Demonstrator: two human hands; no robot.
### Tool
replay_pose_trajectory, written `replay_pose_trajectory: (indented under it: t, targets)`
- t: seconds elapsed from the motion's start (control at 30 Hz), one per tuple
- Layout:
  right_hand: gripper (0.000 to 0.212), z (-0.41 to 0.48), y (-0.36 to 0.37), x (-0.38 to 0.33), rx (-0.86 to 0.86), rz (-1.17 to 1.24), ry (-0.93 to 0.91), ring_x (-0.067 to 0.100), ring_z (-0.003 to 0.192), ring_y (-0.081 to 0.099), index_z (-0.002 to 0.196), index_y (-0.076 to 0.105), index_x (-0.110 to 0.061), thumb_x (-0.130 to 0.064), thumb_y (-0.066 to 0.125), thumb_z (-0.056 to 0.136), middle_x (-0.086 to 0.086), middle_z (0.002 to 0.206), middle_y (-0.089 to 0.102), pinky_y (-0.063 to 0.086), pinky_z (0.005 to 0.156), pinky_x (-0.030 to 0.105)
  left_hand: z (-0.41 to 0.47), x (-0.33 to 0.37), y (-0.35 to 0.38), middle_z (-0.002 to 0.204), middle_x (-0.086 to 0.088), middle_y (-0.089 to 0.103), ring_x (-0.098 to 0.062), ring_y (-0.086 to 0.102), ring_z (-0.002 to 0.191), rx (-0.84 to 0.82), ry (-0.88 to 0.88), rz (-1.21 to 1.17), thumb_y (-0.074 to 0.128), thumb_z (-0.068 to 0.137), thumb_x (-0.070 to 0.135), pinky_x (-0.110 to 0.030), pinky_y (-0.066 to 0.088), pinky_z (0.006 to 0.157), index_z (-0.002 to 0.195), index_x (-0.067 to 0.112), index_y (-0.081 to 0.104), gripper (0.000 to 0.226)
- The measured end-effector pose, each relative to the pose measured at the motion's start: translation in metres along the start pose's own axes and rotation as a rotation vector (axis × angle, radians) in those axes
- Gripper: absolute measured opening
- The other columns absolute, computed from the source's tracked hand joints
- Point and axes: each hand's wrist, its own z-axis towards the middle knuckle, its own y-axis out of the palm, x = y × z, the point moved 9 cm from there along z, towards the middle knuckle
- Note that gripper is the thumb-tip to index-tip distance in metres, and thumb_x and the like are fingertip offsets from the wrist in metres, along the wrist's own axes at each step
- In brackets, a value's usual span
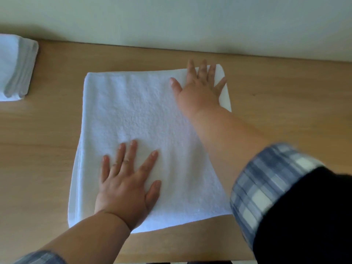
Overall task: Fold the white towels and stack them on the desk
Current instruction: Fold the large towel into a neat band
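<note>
Head view: the towel (148, 121) is being pressed open-palmed — right hand (200, 90) at its far corner, left hand (125, 187) nearer.

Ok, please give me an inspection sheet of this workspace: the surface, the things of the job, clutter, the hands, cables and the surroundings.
Surface: light wooden desk, with bare wood showing around the towel.
Job's things: one white towel lies flat in the middle of the desk. A stack of folded white towels sits at the far left, apart from it and partly out of frame.
Clutter: nothing seen.
Hands: the left hand lies flat with fingers spread on the towel's near left part. The right hand lies flat on its far right corner. Neither grips the towel.
Cables: nothing seen.
Surroundings: plain pale wall behind the desk; a checked sleeve on the right arm.
</note>
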Motion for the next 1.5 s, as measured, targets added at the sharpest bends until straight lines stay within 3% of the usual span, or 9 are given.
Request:
replay_pose_trajectory:
  t: [0.2, 0.63, 0.77, 0.9, 1.0, 1.17, 1.33, 1.43, 1.5]
  targets:
    - [0.071, -0.134, 0.042, -0.008, -0.015, 0.05, -0.19, 0.029, 0.153, -0.017, 0.159, -0.001, -0.034, -0.064, 0.018, 0.097, 0.005, 0.168, -0.012, -0.012, 0.119, 0.06, 0.007, -0.002, 0.002, 0.166, -0.01, 0.009, -0.033, 0.007, 0.153, -0.023, 0.002, 0.03, 0.027, 0.092, 0.066, -0.059, 0.008, 0.12, 0.155, 0.043, 0.019, 0.068]
    - [0.081, -0.08, 0.026, 0.064, 0.021, 0.033, 0.04, 0.026, 0.155, -0.005, 0.16, -0.001, -0.029, -0.071, 0.017, 0.093, 0.004, 0.169, -0.006, 0.003, 0.121, 0.054, 0.007, -0.002, 0.004, 0.167, -0.006, 0.004, -0.028, 0.001, 0.153, 0.008, 0.011, -0.015, 0.025, 0.093, 0.065, -0.056, 0.003, 0.121, 0.155, 0.044, 0.015, 0.067]
    - [0.078, -0.098, 0.015, 0.139, -0.09, 0.169, 0.387, 0.025, 0.155, 0.002, 0.161, 0.001, -0.02, -0.063, 0.023, 0.1, 0.008, 0.169, 0.0, 0.007, 0.123, 0.052, 0.006, -0.003, 0.006, 0.167, -0.004, 0.0, -0.026, -0.003, 0.153, -0.004, 0.003, -0.017, 0.021, 0.093, 0.066, -0.056, 0.001, 0.121, 0.155, 0.046, 0.009, 0.067]
    - [0.069, -0.168, -0.01, 0.086, 0.098, 0.064, -0.018, 0.026, 0.155, 0.0, 0.161, 0.008, -0.022, -0.055, 0.025, 0.102, 0.01, 0.169, 0.003, 0.004, 0.122, 0.054, 0.002, -0.003, 0.005, 0.167, -0.004, -0.004, -0.027, -0.007, 0.153, -0.031, 0.002, -0.02, 0.015, 0.091, 0.067, -0.056, -0.003, 0.121, 0.155, 0.045, 0.006, 0.069]
    - [0.076, -0.254, 0.03, 0.026, -0.093, 0.004, -0.392, 0.024, 0.155, -0.005, 0.16, 0.011, -0.029, -0.067, 0.015, 0.095, 0.005, 0.169, 0.001, 0.001, 0.124, 0.052, 0.005, -0.001, 0.003, 0.167, -0.005, -0.007, -0.027, -0.009, 0.153, -0.044, 0.019, -0.023, 0.012, 0.09, 0.067, -0.056, -0.005, 0.121, 0.156, 0.044, 0.003, 0.07]
    - [0.097, -0.271, 0.055, 0.103, -0.262, -0.22, -0.217, 0.019, 0.153, -0.018, 0.157, -0.016, -0.031, -0.081, 0.027, 0.086, -0.002, 0.166, -0.022, -0.003, 0.124, 0.048, 0.009, -0.003, 0.006, 0.166, -0.006, -0.013, -0.029, -0.014, 0.152, -0.072, 0.052, 0.031, 0.004, 0.091, 0.065, -0.056, -0.007, 0.12, 0.156, 0.039, -0.007, 0.071]
    - [0.108, -0.256, 0.054, 0.12, -0.314, -0.347, -0.187, 0.025, 0.153, -0.015, 0.157, -0.018, -0.023, -0.085, 0.029, 0.082, 0.001, 0.165, -0.024, -0.004, 0.121, 0.055, -0.006, -0.015, 0.005, 0.163, -0.009, -0.025, -0.029, -0.02, 0.151, -0.155, 0.04, 0.075, 0.002, 0.093, 0.065, -0.054, -0.01, 0.12, 0.155, 0.031, -0.019, 0.073]
    - [0.103, -0.273, 0.049, 0.079, -0.146, -0.285, -0.311, 0.021, 0.152, -0.02, 0.157, -0.017, -0.023, -0.081, 0.025, 0.083, 0.002, 0.165, -0.023, -0.011, 0.119, 0.055, -0.042, 0.01, 0.002, 0.161, -0.007, -0.03, -0.026, -0.024, 0.149, -0.088, 0.269, 0.067, -0.002, 0.092, 0.067, -0.052, -0.011, 0.12, 0.144, 0.036, -0.037, 0.07]
    - [0.097, -0.296, 0.063, 0.057, -0.182, -0.273, -0.446, 0.018, 0.151, -0.022, 0.155, -0.022, -0.026, -0.077, 0.024, 0.086, 0.001, 0.165, -0.025, -0.013, 0.121, 0.049, -0.076, 0.016, 0.02, 0.158, -0.007, -0.035, -0.027, -0.026, 0.148, -0.143, 0.401, 0.158, 0.007, 0.096, 0.065, -0.055, -0.01, 0.119, 0.135, 0.038, -0.048, 0.073]
